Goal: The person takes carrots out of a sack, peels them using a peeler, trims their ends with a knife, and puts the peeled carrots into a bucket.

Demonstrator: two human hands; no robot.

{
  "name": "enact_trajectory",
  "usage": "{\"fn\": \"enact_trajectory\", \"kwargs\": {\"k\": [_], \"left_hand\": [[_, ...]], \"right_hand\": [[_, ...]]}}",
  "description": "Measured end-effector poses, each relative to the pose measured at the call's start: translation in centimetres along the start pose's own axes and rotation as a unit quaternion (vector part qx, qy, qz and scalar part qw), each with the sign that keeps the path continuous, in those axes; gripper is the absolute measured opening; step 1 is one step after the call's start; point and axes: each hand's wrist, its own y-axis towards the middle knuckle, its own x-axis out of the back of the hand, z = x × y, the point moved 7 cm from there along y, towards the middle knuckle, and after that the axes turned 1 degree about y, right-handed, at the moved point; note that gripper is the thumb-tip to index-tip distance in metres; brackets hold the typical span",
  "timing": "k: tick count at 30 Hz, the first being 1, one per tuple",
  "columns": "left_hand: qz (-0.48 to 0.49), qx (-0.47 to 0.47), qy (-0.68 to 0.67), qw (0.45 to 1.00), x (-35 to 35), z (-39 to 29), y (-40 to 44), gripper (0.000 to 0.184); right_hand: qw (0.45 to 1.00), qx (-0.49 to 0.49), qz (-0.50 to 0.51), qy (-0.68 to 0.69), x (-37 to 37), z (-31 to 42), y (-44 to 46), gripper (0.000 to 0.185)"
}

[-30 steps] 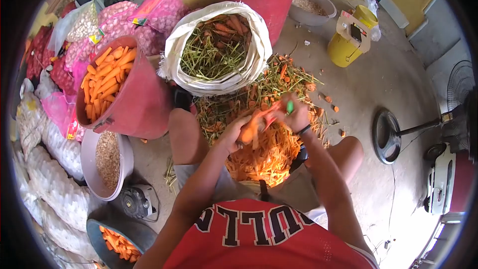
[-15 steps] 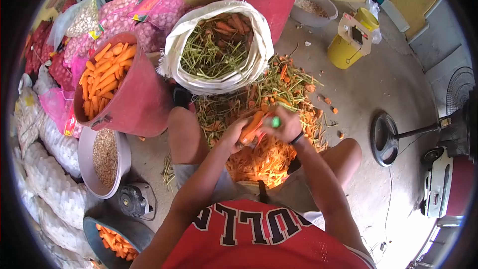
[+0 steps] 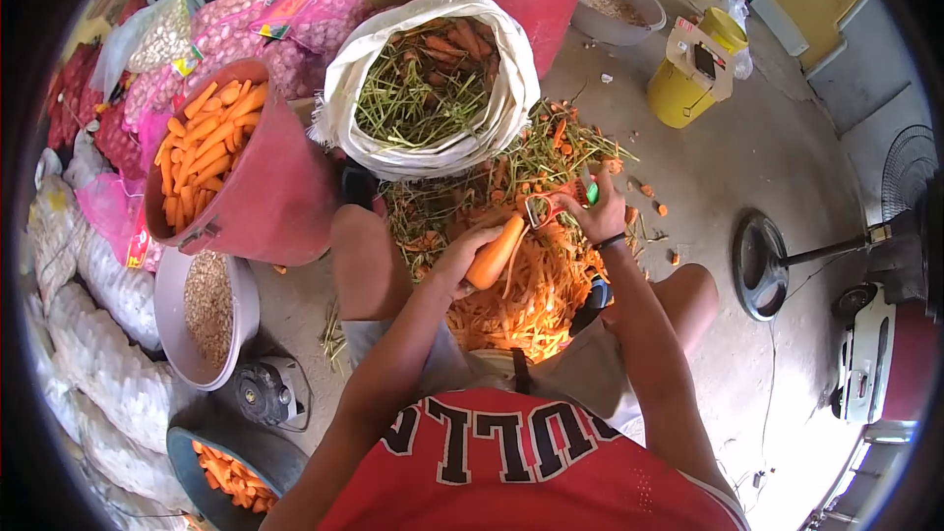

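Note:
My left hand (image 3: pixel 460 260) is wrapped round the thick end of a peeled-looking orange carrot (image 3: pixel 496 254), its tip pointing up and to the right. In my right hand (image 3: pixel 604 216) is a red vegetable peeler (image 3: pixel 563 203), its metal blade at the carrot's tip. A thin strip of peel hangs beside the carrot. Something green (image 3: pixel 591 190) also shows between the right hand's fingers; its kind is unclear. Below both hands lies a heap of orange carrot peelings (image 3: pixel 521 310). Green stalks and carrot ends (image 3: pixel 580 152) spread beyond it.
Ahead stands a white sack (image 3: pixel 344 88) of untrimmed carrots and stalks. A red tub (image 3: pixel 280 187) of peeled carrots is at left, above a basin (image 3: pixel 246 300) of pale pieces. A dark bucket (image 3: pixel 187 462) holds more carrots. At right are a yellow bucket (image 3: pixel 674 98) and a fan (image 3: pixel 757 275).
My right hand has moved right and slightly up with the peeler, away from my left hand. The carrot is now more exposed, and the peeler's blade has come to its tip.

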Motion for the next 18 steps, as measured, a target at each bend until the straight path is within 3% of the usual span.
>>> {"fn": "enact_trajectory", "kwargs": {"k": [1, 2, 3, 4, 6, 7, 9, 11, 12, 14, 15, 17, 18], "left_hand": [[0.017, -0.005, -0.023, 1.0, 0.0, -0.3, 0.1, 0.041], [0.033, -0.012, -0.048, 0.998, -0.1, -0.5, 0.3, 0.04], [-0.03, -0.011, -0.076, 0.997, -1.4, -1.5, -0.3, 0.038], [-0.004, -0.016, -0.058, 0.998, -1.6, -1.4, 0.0, 0.038], [0.041, -0.016, -0.013, 0.999, -0.8, -0.5, 0.1, 0.039], [0.018, -0.034, -0.001, 0.999, -0.6, -0.2, 0.3, 0.039], [-0.001, -0.005, 0.04, 0.999, -0.2, -0.1, -0.3, 0.039], [-0.007, 0.009, 0.03, 0.999, -1.1, -0.7, -0.8, 0.037], [-0.007, 0.005, 0.001, 1.0, -1.2, -0.9, -0.6, 0.038], [-0.01, -0.005, -0.061, 0.998, -1.0, -1.1, -0.3, 0.042], [-0.003, -0.049, -0.083, 0.995, -1.6, -1.4, 0.1, 0.041], [-0.014, -0.031, -0.029, 0.999, -1.3, -1.2, 0.0, 0.04], [-0.02, -0.018, 0.0, 1.0, -1.3, -1.1, -0.4, 0.04]], "right_hand": [[0.994, -0.018, -0.009, 0.107, -0.4, 0.3, -0.4, 0.054], [0.989, 0.036, 0.026, 0.138, -1.1, 1.8, -1.1, 0.053], [0.983, 0.128, 0.035, 0.127, -1.0, 5.2, -2.0, 0.052], [0.968, 0.217, 0.046, 0.117, -0.9, 8.0, -2.8, 0.052], [0.974, 0.194, 0.059, 0.098, -1.3, 6.8, -2.2, 0.052], [0.978, 0.176, 0.064, 0.09, -1.6, 5.8, -2.3, 0.052], [0.997, 0.043, 0.037, 0.049, -1.1, 1.7, -0.7, 0.059], [0.998, -0.026, 0.007, 0.063, -0.4, 0.3, -0.4, 0.063], [0.993, 0.034, -0.034, 0.111, -0.1, 2.5, -0.8, 0.06], [0.973, 0.16, 0.058, 0.157, -2.1, 5.6, -2.8, 0.056], [0.973, 0.184, 0.063, 0.125, -1.8, 6.1, -2.5, 0.055], [0.971, 0.219, 0.071, 0.069, -1.7, 7.2, -2.7, 0.053], [0.982, 0.172, 0.062, 0.044, -1.8, 4.9, -2.1, 0.055]]}}
